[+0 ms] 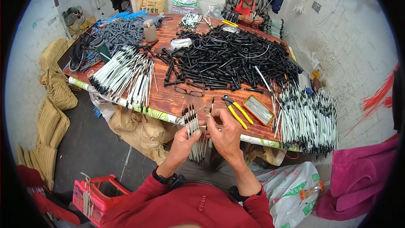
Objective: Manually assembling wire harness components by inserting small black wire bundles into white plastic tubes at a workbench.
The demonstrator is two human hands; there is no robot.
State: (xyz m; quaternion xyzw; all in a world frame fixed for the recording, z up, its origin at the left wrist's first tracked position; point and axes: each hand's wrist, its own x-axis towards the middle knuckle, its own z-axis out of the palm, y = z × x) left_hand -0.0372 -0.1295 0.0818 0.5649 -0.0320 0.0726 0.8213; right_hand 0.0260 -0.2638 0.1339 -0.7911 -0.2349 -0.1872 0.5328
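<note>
My left hand (182,144) is closed around a bundle of thin white rods with dark tips (191,120), held upright just off the table's front edge. Beside it, my right hand (228,134) pinches a single thin rod (212,103), whose dark tip rises above the fingers. Its lower part runs down close to the bundle. Just past my right hand lie pliers with yellow handles (238,112) and an open tin of thin clear pieces (258,110). Folded-arm eyeglasses (188,91) rest on the table beyond the bundle.
A large heap of black plastic parts (236,59) covers the table's middle. White rods pile up at left (122,74) and right (308,120). Grey parts (122,31), a green bottle (101,48) and a beige flask (149,31) stand farther left. Across the table, a person (247,6) handles rods.
</note>
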